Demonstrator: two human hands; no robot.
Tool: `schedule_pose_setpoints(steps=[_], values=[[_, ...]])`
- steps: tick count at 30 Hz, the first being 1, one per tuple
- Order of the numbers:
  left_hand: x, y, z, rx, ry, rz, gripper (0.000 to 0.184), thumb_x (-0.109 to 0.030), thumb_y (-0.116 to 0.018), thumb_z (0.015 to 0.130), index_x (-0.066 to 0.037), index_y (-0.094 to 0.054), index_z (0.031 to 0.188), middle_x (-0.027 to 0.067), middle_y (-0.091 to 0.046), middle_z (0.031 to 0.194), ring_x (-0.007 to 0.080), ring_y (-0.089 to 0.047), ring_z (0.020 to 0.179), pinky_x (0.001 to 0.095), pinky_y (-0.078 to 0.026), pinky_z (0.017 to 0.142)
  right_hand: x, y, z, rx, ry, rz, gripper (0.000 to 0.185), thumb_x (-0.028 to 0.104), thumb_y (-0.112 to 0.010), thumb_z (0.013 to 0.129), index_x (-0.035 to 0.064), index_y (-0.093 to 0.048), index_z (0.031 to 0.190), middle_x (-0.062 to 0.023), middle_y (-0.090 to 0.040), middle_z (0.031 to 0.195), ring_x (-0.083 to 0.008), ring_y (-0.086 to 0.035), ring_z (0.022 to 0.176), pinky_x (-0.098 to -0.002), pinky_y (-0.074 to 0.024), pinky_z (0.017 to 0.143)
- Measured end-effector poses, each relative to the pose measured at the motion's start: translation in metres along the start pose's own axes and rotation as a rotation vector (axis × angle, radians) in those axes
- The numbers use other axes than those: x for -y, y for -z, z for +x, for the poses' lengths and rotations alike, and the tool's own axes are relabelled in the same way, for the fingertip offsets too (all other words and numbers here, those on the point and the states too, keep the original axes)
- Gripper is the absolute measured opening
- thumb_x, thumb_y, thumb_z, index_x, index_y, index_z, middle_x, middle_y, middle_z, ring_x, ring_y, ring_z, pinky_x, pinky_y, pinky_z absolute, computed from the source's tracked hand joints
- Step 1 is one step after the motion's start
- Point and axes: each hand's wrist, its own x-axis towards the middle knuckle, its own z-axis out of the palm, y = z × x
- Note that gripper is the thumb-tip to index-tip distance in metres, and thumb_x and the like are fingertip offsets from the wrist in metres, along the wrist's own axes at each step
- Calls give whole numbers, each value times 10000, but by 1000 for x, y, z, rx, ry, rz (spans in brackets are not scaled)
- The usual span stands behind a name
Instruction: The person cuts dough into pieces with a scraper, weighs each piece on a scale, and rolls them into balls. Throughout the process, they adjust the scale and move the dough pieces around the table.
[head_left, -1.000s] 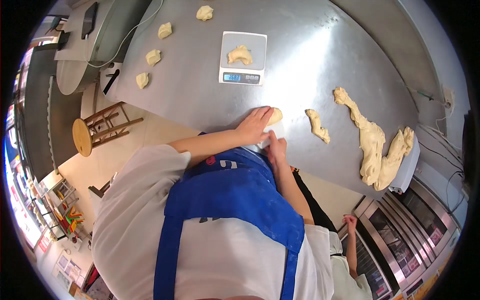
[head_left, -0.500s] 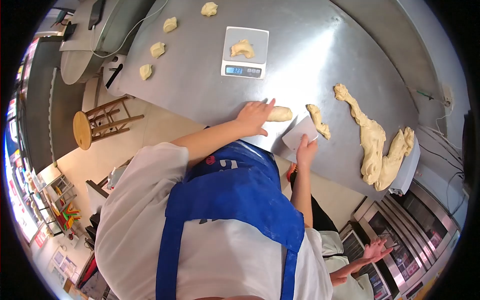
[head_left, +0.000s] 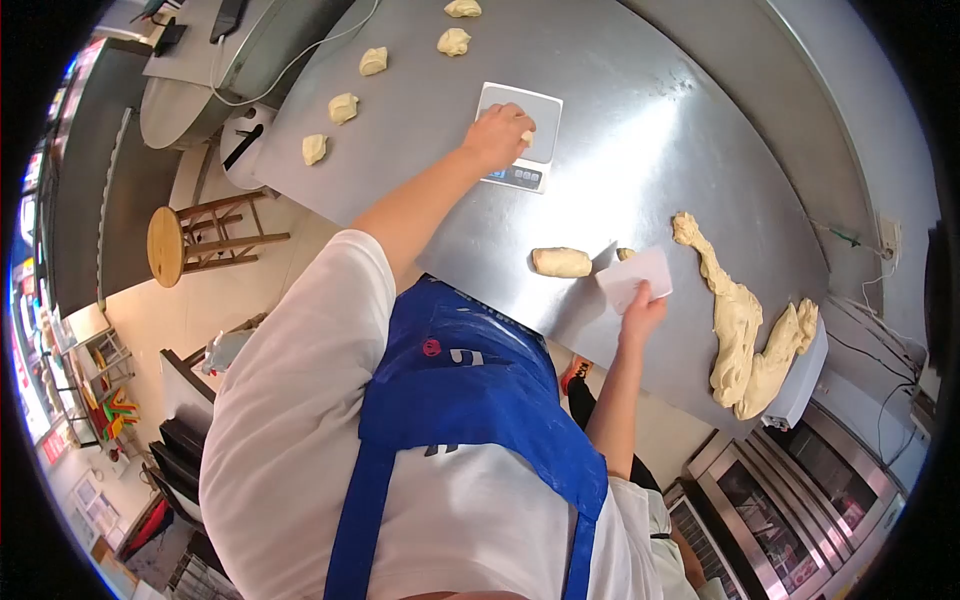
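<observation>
Already five lumps lie apart on the table, while the left hand grasps a dough piece over the scale, the right hand grips a scraper, and the large dough looks unportioned.

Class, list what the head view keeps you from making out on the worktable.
All in the head view:
Scale reading: partly covered by the left hand.
Dough piece at that hand: mostly hidden beneath it, so its grip is unclear.
Dough strip: mostly behind the scraper in the right hand.
</observation>
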Motion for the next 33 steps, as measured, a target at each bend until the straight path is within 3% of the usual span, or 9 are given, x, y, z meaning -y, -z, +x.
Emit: schedule_pose_setpoints(steps=[5,7,11,13,16,20,27,29,33], values=[[38,22,9,-408,791,-1409,397,-279,-526,898,-110,-462,1252,54,-548,1082,187,-554,942,358,-485,796,10,21,16,-136,-187,22,285,163,-553,901,-47,-573,1093,-142,-651,1013,-216,-625,911,-336,-484,795],[89,25,-3,-598,752,-1461,431,-330,-502,907,-98,-433,1264,50,-538,1020,159,-536,886,331,-471,765,13,19,5,-77,-94,-115,298,192,-555,897,-61,-575,1053,-189,-652,981,-262,-634,896,-355,-486,776],[178,41,-47,-488,595,-233,619,-435,-560,864,-54,-404,1326,172,-514,1250,303,-554,1055,376,-422,921,54,-1,-31,355,96,-515,261,198,-567,848,-50,-582,931,-247,-635,862,-395,-624,784,-450,-490,691],[186,45,-61,-20,525,242,626,-364,-617,828,-11,-427,1309,214,-534,1236,339,-519,1137,398,-394,961,86,-25,-43,467,237,-482,234,156,-553,813,-33,-577,949,-216,-641,832,-406,-620,691,-486,-496,631],[58,57,-74,-318,381,671,637,-326,-653,784,-20,-442,1302,208,-527,1249,362,-443,1206,431,-351,1003,78,-47,-41,441,344,-593,230,152,-538,817,-11,-577,975,-203,-643,815,-370,-636,684,-458,-513,623],[-52,-22,-111,299,-28,-379,635,-330,-659,770,-39,-468,1302,192,-505,1292,336,-465,1210,418,-337,1049,72,-66,-41,478,272,-690,217,149,-527,826,9,-584,983,-192,-644,867,-356,-648,715,-436,-531,644],[-103,-49,-120,488,52,-422,717,-270,-758,667,-10,-466,1269,208,-470,1284,353,-447,1208,411,-350,1047,59,-95,-28,533,272,-764,205,151,-516,839,14,-595,969,-196,-642,923,-360,-654,739,-458,-533,667],[-101,-50,-123,222,-3,-393,702,-201,-768,639,-9,-476,1248,210,-463,1277,357,-452,1193,407,-361,1039,55,-104,-21,542,212,-757,249,185,-545,823,-7,-601,970,-218,-646,909,-385,-648,755,-471,-522,684],[-81,-63,-117,268,-102,-525,667,-197,-784,636,-32,-516,1225,185,-550,1184,351,-493,1153,413,-366,1036,40,-109,-26,150,75,-326,313,220,-615,800,-63,-621,933,-257,-652,906,-401,-645,829,-437,-507,751]])
